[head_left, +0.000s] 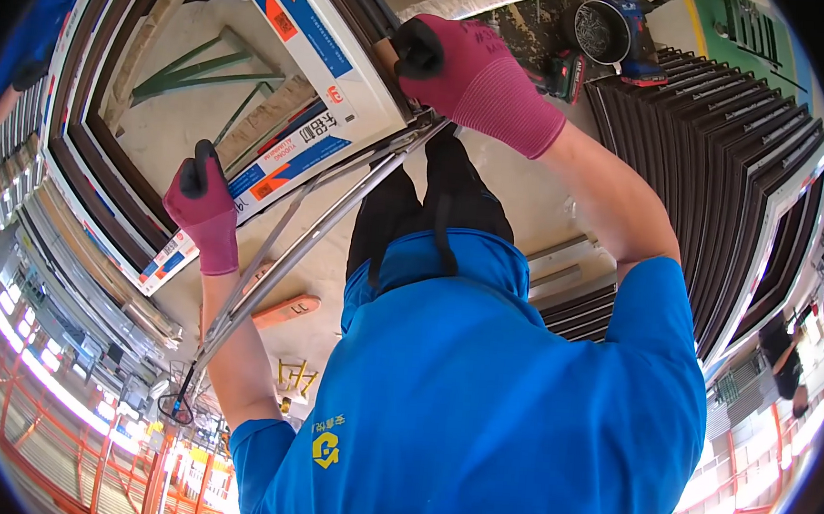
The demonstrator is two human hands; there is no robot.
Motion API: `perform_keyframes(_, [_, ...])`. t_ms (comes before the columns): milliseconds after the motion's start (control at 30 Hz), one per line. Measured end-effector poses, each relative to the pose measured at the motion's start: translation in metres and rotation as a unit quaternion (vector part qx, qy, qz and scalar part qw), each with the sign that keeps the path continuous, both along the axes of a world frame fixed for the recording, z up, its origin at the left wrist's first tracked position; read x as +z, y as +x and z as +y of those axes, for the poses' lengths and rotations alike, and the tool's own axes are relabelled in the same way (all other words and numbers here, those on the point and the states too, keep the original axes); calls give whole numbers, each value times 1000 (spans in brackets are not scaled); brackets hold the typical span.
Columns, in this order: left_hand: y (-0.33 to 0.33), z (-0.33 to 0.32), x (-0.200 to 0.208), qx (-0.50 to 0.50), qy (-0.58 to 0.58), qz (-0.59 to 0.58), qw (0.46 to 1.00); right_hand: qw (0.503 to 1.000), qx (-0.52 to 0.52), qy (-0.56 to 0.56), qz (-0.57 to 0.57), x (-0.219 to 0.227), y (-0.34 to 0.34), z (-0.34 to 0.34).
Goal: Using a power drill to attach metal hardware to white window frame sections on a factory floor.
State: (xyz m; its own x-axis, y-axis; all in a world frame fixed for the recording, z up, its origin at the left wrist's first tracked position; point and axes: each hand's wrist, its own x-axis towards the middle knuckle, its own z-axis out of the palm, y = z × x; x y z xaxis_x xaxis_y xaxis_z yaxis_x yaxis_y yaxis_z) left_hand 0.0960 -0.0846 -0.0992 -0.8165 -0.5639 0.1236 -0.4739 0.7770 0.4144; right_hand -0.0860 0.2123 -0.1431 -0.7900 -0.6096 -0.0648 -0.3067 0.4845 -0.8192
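Observation:
A stack of dark brown rectangular frames (105, 131) stands in front of me to the left, its nearest face covered with white, blue and orange protective film (314, 45). My left hand (203, 212), in a maroon glove with dark fingertips, is closed around the lower bar of the nearest frame. My right hand (463, 74), gloved alike, makes a fist beside that frame's right-hand corner. A small tan-brown piece (386, 57) shows at the fist's left edge; the curled fingers hide what they hold. Thin silvery metal bars (309, 226) run slantwise between my arms.
Many dark frames (695, 172) lean in a row at the right. Beyond my right hand are a cordless power tool (568, 75) and a round metal container (602, 32). Green metal legs (205, 75) show through the frame opening. An orange bar (286, 311) lies on the floor. Another person's arm (7, 105) shows far left.

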Motion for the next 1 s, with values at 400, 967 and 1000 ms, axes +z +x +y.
perform_keyframes(400, [-21, -15, 4, -129, 161, -57, 977, 978, -36, 105, -177, 17, 5, -5])
perform_keyframes(967, [-205, 100, 6, -635, -3, -37, 772, 867, -471, -160, 1, -21, 110, 44])
perform_keyframes(1000, [-209, 104, 2, -640, -3, -36, 768, 812, -536, -204, -112, -23, 125, 39])
